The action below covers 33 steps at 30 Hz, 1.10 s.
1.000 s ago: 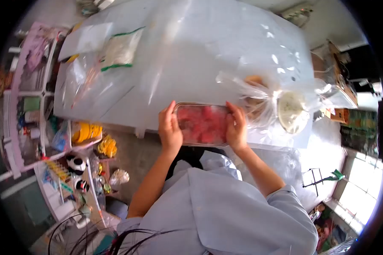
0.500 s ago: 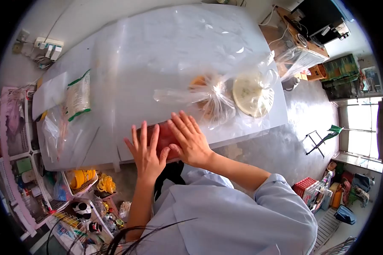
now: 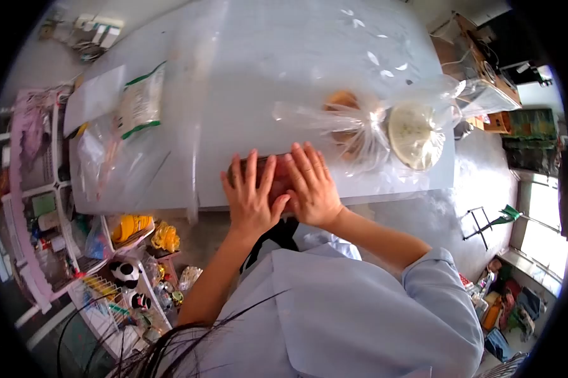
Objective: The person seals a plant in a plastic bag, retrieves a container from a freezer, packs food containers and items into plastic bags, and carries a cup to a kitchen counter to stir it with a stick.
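Observation:
Near the table's front edge lies a container with red contents (image 3: 279, 183), mostly hidden beneath my hands. My left hand (image 3: 252, 195) is spread over its left part, palm down. Over the right part lies my right hand (image 3: 312, 189), its fingers stretched out and slightly apart. The two thumbs meet or nearly meet in the middle. To the right, a tied clear bag (image 3: 366, 132) holds something orange-brown, and beside it a round pale-green item (image 3: 415, 135) sits in clear plastic.
A white packet with green edges (image 3: 141, 104) lies on the left of the table (image 3: 265, 75), near clear plastic bags (image 3: 114, 157). Shelves with yellow items (image 3: 131, 228) and a panda toy (image 3: 125, 272) stand at lower left. A folding stool (image 3: 479, 227) is on the floor at right.
Both hands have gone from gripping the container's sides to lying spread on top of it. The container is now down at the table's front edge, and the view has shifted.

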Motion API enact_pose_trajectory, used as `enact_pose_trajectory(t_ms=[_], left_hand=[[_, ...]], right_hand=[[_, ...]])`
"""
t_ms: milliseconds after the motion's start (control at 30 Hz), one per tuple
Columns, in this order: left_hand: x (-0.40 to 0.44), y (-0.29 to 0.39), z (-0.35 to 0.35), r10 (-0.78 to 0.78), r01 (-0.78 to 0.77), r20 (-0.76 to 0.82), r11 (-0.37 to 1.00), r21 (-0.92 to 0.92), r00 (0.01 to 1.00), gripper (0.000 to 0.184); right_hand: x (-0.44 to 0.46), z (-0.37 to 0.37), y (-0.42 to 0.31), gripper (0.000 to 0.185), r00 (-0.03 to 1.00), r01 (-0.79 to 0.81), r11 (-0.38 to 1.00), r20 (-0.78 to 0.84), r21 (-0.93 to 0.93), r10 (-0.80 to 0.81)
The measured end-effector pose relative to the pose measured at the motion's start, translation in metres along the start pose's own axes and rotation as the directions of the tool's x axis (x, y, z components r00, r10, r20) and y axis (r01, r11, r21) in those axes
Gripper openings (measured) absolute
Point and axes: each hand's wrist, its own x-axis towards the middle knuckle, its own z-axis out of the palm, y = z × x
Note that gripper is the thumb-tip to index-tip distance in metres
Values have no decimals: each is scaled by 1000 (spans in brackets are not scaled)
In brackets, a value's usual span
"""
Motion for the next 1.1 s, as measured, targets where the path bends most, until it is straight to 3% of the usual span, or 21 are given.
enact_pose_trajectory(t_ms=[100, 167, 233, 300, 367, 433, 500, 567, 700, 833, 900, 1033, 1100], left_hand=[[-2, -2, -1, -11, 10, -17, 999, -48, 1000, 72], [-3, -1, 0, -17, 16, -11, 999, -34, 1000, 73], [-5, -1, 0, -17, 16, -4, 999, -39, 1000, 75], [-3, -1, -1, -12, 12, -10, 1000, -19, 1000, 76], [-2, -2, -3, 27, -27, -7, 999, -18, 1000, 78], [2, -1, -5, 68, -68, 2, 997, -21, 998, 80], [9, 3, -12, 205, -201, 34, 975, -94, 978, 83], [15, 8, -16, 248, -242, 97, 968, -63, 964, 91], [20, 13, -12, 261, -245, 138, 962, -124, 955, 101], [22, 17, -14, 247, -233, 160, 967, -100, 956, 106], [22, 17, -14, 254, -244, 180, 967, -79, 950, 108], [23, 18, -11, 256, -248, 202, 966, -68, 945, 112], [23, 17, -10, 250, -242, 211, 968, -64, 945, 112]], right_hand=[[0, 0, 12, 60, 994, 63, 979, -100, 191, -45], [-9, -8, 9, 54, 980, -13, 930, -182, 367, 86], [-25, -12, 0, 45, 959, -95, 911, -210, 402, 193], [-42, -14, -3, 34, 857, -326, 792, -193, 516, 478], [-56, -13, -2, 29, 804, -392, 719, -166, 574, 571], [-68, -14, -4, 35, 619, -636, 310, 227, 707, 752], [-71, -10, -6, 39, 611, -634, 337, 183, 696, 770], [-71, -13, -8, 37, 502, -692, -21, 501, 722, 705], [-69, -4, -13, 34, 569, -561, -12, 395, 828, 721], [-68, -4, -15, 27, 575, -574, 35, 372, 818, 729], [-70, -3, -13, 20, 607, -608, 143, 341, 781, 717], [-67, -1, -10, 16, 593, -644, 143, 373, 751, 713], [-70, -3, -2, 15, 623, -620, 5, 488, 785, 611]])
